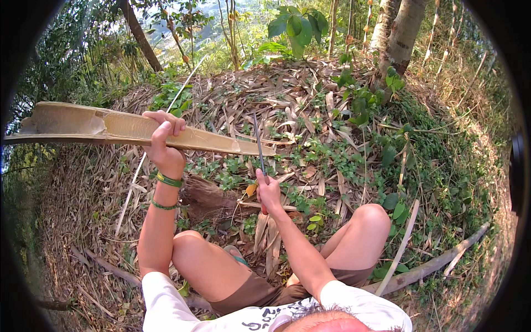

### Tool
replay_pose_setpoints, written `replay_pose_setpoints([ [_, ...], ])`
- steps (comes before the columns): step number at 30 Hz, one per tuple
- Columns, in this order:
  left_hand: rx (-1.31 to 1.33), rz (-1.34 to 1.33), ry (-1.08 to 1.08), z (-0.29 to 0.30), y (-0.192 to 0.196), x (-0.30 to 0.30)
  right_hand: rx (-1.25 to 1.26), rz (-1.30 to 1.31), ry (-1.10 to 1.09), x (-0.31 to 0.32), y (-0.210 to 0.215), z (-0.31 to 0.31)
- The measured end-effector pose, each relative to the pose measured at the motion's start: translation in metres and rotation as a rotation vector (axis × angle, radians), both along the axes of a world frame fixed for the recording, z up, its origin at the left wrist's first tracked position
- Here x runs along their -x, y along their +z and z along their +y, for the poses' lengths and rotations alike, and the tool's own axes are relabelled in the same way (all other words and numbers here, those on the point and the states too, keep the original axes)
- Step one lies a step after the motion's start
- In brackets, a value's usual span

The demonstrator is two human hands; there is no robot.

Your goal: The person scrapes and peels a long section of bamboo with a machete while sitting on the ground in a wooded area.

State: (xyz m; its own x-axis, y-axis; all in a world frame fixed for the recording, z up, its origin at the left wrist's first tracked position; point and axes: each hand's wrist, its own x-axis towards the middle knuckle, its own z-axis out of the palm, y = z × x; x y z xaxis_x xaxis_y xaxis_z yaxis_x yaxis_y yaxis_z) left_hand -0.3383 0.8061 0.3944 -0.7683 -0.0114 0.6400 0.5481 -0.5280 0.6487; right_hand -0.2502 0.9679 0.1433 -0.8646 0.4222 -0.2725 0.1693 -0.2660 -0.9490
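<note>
My left hand (167,145) is raised at the left with its fingers wrapped round a long split piece of bamboo (130,127). The piece lies almost level, its hollow inner side showing; it is broad at the far left and tapers to a thin tip at the right. Lower and nearer the middle, my right hand (269,192) grips a long-bladed knife (259,138) by its handle, a bit of red showing below the fist. The dark, narrow blade points up and away, crossing the bamboo close to its thin tip. Whether the edge touches the bamboo, I cannot tell.
A brown stump (209,200) stands between my arms, beyond my bent knees. A pale log (428,266) lies at the lower right, with a light strip (399,249) leaning over it. Dry leaves and green plants cover the slope. Tree trunks (402,39) rise at the back right.
</note>
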Motion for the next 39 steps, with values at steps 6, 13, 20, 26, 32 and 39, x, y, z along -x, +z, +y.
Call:
replay_pose_setpoints([
  [6,0.004,0.041,-0.078,-0.007,0.001,0.034,0.128,-0.083,-0.111,0.020,-0.027,-0.022],
  [13,0.059,0.009,-0.043,-0.013,0.008,0.042,0.145,-0.111,-0.117,0.024,-0.042,-0.038],
  [20,0.156,-0.064,0.242,-0.036,0.012,0.018,0.165,-0.067,-0.123,-0.007,-0.034,-0.037],
  [26,-0.222,-0.018,0.402,-0.069,-0.014,-0.016,0.052,-0.074,-0.114,-0.036,-0.033,-0.031],
  [32,-0.051,-0.025,0.425,-0.082,-0.026,-0.045,-0.012,-0.078,-0.128,-0.056,-0.031,-0.037],
  [39,0.179,0.106,0.177,-0.098,-0.014,-0.047,0.078,-0.049,-0.114,-0.061,-0.018,-0.055],
])
